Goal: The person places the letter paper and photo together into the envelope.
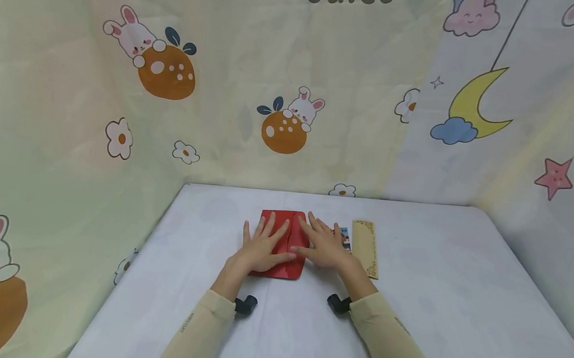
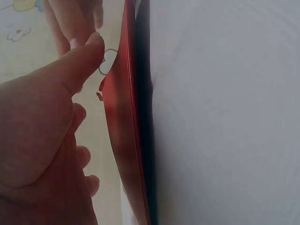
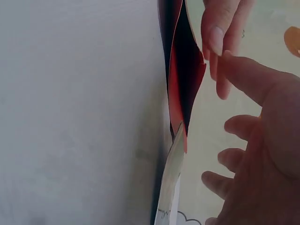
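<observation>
A red paper envelope (image 1: 287,272), with a crease or flap line down its right part, lies on the white table. Over its left and middle part my left hand (image 1: 261,251) is held flat with fingers spread. My right hand (image 1: 327,248) is spread above its right edge, the two thumbs meeting or overlapping in the head view. In the left wrist view a gap shows between the palm and the red paper (image 2: 123,126). From the right wrist, the envelope's side (image 3: 176,93) gapes apart, with my fingers above it. Partly hidden under my right hand is a small colourful picture card (image 1: 347,241).
A gold card with an ornate border (image 1: 364,250) lies right of the picture card. Black wrist cameras (image 1: 245,306) sit at both sleeve cuffs. Behind the white table (image 1: 434,303) hangs a printed cloth (image 1: 228,84) with rabbits, flowers and a moon.
</observation>
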Tool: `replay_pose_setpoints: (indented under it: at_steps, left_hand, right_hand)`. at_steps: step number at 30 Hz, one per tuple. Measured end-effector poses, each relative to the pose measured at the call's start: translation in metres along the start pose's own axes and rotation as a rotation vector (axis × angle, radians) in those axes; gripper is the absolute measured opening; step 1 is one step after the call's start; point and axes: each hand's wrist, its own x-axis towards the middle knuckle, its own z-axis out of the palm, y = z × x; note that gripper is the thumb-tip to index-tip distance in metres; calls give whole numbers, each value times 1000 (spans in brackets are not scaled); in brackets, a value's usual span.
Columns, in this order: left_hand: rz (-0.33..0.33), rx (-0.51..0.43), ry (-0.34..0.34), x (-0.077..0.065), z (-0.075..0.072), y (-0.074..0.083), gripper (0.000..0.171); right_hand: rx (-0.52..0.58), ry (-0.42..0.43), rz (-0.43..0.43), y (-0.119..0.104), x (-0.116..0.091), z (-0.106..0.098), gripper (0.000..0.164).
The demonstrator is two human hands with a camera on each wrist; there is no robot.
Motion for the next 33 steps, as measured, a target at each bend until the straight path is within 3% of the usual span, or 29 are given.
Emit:
replay_pose_setpoints:
  at_steps: [16, 33]
  left_hand:
    - [13, -44, -62, 1, 5, -3, 93]
    - [14, -37, -146, 3, 7, -3, 64]
  right_hand:
    - [46, -91, -22, 12, -2, 16, 80]
    - [35, -150, -32, 18, 2, 15, 85]
